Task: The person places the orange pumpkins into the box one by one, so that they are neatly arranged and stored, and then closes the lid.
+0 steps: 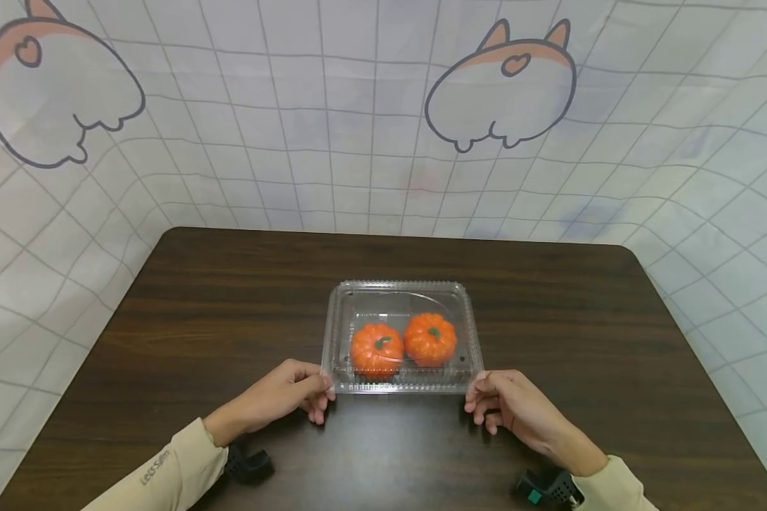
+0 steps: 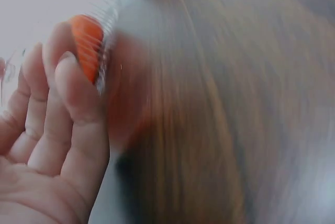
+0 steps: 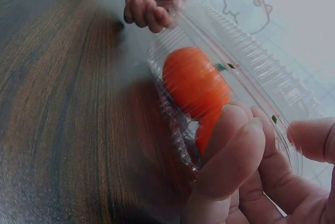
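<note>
A clear plastic clamshell box (image 1: 341,305) with two small orange pumpkins inside is in front of me. The left pumpkin (image 1: 372,348) sits slightly nearer to me than the right pumpkin (image 1: 431,342), and both have green stems. My left hand (image 1: 290,392) pinches the box's near left corner between thumb and fingers. At the near right corner, my right hand (image 1: 514,408) pinches the rim likewise. The right wrist view shows the lid (image 3: 261,85) lying over the orange pumpkins (image 3: 191,77). In the left wrist view, fingers (image 2: 78,85) hide most of the box.
The box is over the middle of a dark wood-grain table (image 1: 230,305) with rounded far corners. White grid-patterned cloth (image 1: 351,142) with cartoon animal prints rises behind and at both sides. Black devices are strapped at the left wrist (image 1: 249,465) and right wrist (image 1: 550,488).
</note>
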The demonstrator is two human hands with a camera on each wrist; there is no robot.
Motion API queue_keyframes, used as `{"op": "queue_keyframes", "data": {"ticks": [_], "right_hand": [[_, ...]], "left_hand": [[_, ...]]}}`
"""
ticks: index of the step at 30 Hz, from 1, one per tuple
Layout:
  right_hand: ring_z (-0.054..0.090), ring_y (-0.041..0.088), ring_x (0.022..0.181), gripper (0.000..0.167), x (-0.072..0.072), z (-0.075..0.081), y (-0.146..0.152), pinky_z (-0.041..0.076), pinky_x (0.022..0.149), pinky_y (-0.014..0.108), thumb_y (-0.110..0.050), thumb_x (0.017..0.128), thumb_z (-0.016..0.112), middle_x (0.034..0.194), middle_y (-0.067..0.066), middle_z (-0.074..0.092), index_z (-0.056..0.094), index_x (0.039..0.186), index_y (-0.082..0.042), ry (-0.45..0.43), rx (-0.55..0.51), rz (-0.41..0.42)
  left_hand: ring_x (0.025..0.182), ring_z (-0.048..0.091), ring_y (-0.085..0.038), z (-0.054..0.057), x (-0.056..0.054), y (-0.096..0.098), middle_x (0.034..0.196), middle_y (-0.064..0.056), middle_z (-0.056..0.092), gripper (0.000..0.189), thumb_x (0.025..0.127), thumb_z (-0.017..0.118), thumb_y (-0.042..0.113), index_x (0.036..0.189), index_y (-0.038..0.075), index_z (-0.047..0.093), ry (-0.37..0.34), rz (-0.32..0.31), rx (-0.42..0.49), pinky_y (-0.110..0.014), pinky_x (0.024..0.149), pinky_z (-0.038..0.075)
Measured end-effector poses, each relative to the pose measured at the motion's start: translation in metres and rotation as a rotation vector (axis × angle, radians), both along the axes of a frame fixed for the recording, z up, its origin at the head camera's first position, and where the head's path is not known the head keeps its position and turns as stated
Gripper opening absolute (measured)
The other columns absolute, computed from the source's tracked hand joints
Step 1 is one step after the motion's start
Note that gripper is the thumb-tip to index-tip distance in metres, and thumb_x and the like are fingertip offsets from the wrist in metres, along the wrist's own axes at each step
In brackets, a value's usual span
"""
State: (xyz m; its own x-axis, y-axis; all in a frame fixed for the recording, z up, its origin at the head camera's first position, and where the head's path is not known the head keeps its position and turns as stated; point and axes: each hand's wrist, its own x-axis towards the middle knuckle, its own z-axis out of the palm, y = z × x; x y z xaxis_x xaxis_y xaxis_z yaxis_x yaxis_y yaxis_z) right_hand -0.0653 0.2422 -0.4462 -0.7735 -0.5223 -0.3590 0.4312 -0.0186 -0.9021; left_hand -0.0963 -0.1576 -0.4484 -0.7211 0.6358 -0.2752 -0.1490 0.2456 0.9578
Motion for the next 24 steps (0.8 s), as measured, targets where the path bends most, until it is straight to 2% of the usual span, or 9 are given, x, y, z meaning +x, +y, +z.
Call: {"op": "queue_keyframes", "data": {"ticks": [6,14,24], "right_hand": [[0.068,0.006,0.064,0.034,0.004,-0.001,-0.003,0.055,0.055,0.018,-0.014,0.105,0.043,0.078,-0.007,0.074,0.071,0.087,-0.012,0.041,-0.004,-0.008],[0.067,0.005,0.058,0.036,0.006,-0.002,-0.004,0.052,0.052,0.016,-0.012,0.104,0.042,0.071,-0.008,0.072,0.069,0.081,-0.013,0.054,0.004,-0.035],[0.063,0.002,0.057,0.039,0.009,-0.005,0.003,0.048,0.051,0.015,-0.011,0.104,0.043,0.069,-0.011,0.071,0.071,0.077,-0.018,0.084,-0.015,-0.022]], "left_hand": [[0.062,0.063,-0.009,-0.002,0.005,0.004,0.077,0.001,0.062,0.031,0.102,0.046,0.009,0.097,-0.019,0.060,-0.061,0.087,0.039,-0.026,0.063,0.059],[0.054,0.058,-0.008,-0.002,0.011,0.010,0.067,0.005,0.060,0.029,0.101,0.044,0.010,0.085,-0.005,0.062,-0.118,0.167,0.064,-0.024,0.057,0.055],[0.050,0.048,-0.005,-0.010,0.024,0.021,0.058,0.010,0.052,0.026,0.101,0.047,0.007,0.077,0.001,0.056,-0.095,0.241,0.157,-0.019,0.054,0.047]]}}
